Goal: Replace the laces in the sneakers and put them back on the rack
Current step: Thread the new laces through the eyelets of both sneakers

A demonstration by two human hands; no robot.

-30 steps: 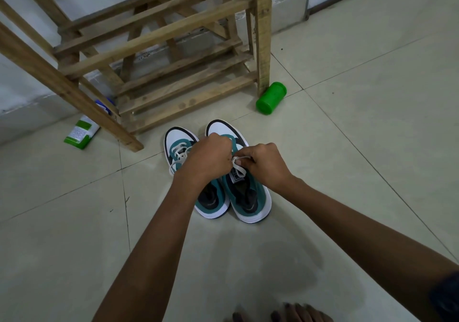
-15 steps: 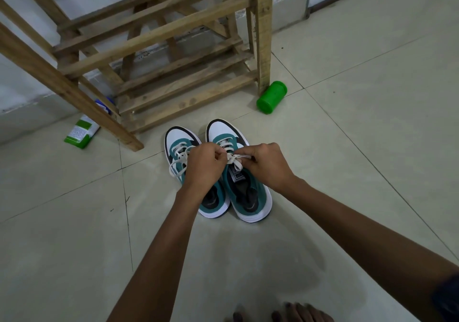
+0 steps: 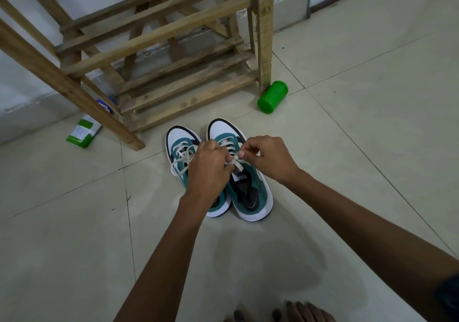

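Observation:
Two teal, white and black sneakers stand side by side on the tiled floor, toes toward the rack. The left sneaker (image 3: 179, 140) has a tied white lace. Over the right sneaker (image 3: 250, 192), my left hand (image 3: 207, 170) and my right hand (image 3: 269, 159) each pinch an end of its white lace (image 3: 234, 163) above the tongue. My left hand hides part of both shoes. The wooden rack (image 3: 159, 48) stands just beyond the shoes.
A green plastic jar (image 3: 272, 97) lies on its side by the rack's right post. A green and white packet (image 3: 83, 132) lies by the rack's left leg. My toes (image 3: 293, 313) show at the bottom edge. Pale floor tiles spread to the right.
Both hands have moved slightly apart and toward me, drawing the right sneaker's lace taut between them. The sneakers have not moved.

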